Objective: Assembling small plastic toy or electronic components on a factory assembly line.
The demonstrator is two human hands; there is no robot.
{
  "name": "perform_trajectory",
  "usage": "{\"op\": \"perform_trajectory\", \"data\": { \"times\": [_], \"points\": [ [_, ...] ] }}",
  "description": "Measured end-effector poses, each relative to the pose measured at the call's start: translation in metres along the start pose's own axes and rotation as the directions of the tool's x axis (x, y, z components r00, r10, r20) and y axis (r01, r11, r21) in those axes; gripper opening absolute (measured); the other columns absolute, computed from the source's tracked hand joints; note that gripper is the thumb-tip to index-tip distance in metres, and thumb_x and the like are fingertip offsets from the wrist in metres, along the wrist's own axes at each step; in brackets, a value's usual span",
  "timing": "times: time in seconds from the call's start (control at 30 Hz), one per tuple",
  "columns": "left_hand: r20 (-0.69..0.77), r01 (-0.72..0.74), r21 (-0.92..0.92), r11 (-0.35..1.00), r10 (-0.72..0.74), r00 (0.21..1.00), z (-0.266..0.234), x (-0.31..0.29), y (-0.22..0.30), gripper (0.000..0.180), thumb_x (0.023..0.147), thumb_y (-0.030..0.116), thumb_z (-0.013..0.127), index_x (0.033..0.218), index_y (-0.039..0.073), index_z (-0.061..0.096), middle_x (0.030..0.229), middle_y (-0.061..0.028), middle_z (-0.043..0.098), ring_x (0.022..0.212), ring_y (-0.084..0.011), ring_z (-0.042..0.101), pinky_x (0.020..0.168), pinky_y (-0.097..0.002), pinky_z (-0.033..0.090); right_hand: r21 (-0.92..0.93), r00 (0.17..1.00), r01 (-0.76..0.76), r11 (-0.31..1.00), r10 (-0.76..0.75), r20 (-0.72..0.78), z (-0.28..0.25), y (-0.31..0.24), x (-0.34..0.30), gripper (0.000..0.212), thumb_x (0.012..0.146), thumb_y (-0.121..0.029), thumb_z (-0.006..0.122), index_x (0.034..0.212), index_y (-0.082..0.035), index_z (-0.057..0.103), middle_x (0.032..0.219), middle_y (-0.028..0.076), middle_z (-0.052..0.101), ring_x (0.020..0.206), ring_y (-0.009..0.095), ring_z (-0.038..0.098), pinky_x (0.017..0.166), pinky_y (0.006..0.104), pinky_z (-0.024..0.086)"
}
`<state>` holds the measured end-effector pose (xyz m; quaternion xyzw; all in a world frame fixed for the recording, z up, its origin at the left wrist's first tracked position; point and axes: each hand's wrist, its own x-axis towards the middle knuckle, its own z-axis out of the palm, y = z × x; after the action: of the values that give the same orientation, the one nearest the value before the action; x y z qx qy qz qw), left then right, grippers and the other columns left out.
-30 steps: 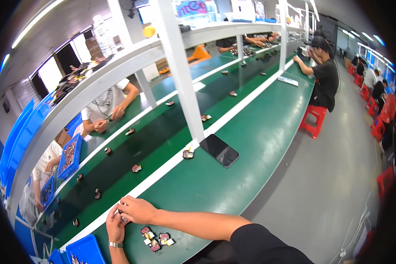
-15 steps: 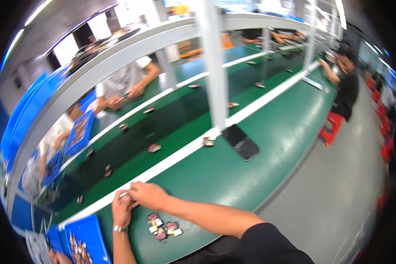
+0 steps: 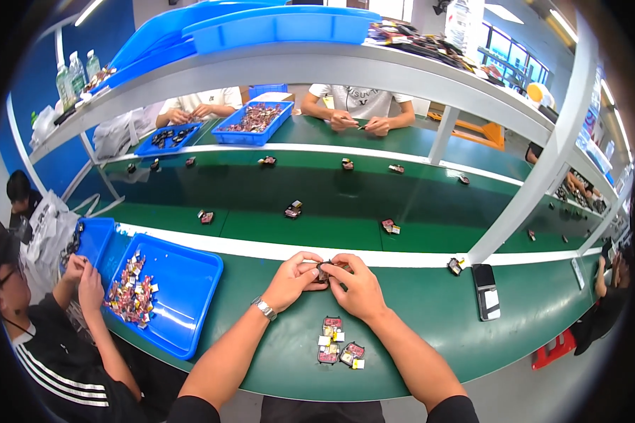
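Both of my hands meet over the green worktable (image 3: 275, 366), near the white rail. My left hand (image 3: 289, 283), with a metal watch at the wrist, has its fingers closed on a small dark part (image 3: 324, 272). Pinching the same part from the other side is my right hand (image 3: 360, 289). Fingers cover most of the part, so its exact kind is hidden. Just nearer to me lies a cluster of small black-and-red parts (image 3: 329, 357) with white and yellow tags, touching no hand.
A blue tray (image 3: 203, 299) of small tagged parts stands left, beside a co-worker's hands (image 3: 85, 278). Beyond the white rail (image 3: 254, 248), similar parts dot the green conveyor belt (image 3: 261, 229). A dark flat case (image 3: 486, 285) lies right, near a shelf post (image 3: 522, 204).
The view has swung left and levelled, bringing the blue tray and the left co-worker further in. My hands stay together, now both around the dark part, which was hidden before.
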<state>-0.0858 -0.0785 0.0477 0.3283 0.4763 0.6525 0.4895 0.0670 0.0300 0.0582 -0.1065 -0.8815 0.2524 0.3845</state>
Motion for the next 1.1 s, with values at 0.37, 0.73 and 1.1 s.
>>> {"op": "perform_trajectory", "data": {
  "times": [0.37,0.73,1.1],
  "points": [
    [0.05,0.005,0.049,0.999,-0.008,0.999,0.0,0.004,-0.003,0.025,0.098,-0.001,0.044,0.123,0.001,0.046,0.108,-0.0141,0.064,0.101,-0.018,0.063,0.089,-0.033,0.057,-0.054,0.991,0.089,0.995,-0.082,0.11,-0.007,0.01,0.006,0.021,0.075,-0.005,0.073,0.094,-0.011,0.069,0.117,0.009,0.059,0.106,0.028,0.058,0.082,0.0373,0.053],
    [0.194,-0.059,0.139,0.989,0.032,0.98,-0.007,0.002,-0.001,0.038,0.093,-0.006,0.047,0.13,-0.001,0.045,0.121,-0.0149,0.059,0.112,-0.0202,0.06,0.099,-0.0366,0.052,0.072,0.999,-0.001,0.997,-0.002,0.042,0.0,0.007,0.004,0.011,0.078,-0.007,0.072,0.088,-0.006,0.069,0.116,0.008,0.061,0.105,0.027,0.058,0.082,0.0362,0.053],
    [0.122,0.006,0.099,0.995,-0.018,0.992,0.001,0.002,0.0,0.031,0.096,-0.001,0.046,0.127,0.002,0.047,0.118,-0.0133,0.061,0.11,-0.0196,0.061,0.096,-0.0361,0.054,0.131,0.997,-0.03,0.991,0.019,0.08,-0.006,0.009,0.0,0.01,0.08,-0.009,0.07,0.09,-0.006,0.07,0.119,0.009,0.06,0.111,0.027,0.055,0.089,0.0371,0.051]
  ]
}}
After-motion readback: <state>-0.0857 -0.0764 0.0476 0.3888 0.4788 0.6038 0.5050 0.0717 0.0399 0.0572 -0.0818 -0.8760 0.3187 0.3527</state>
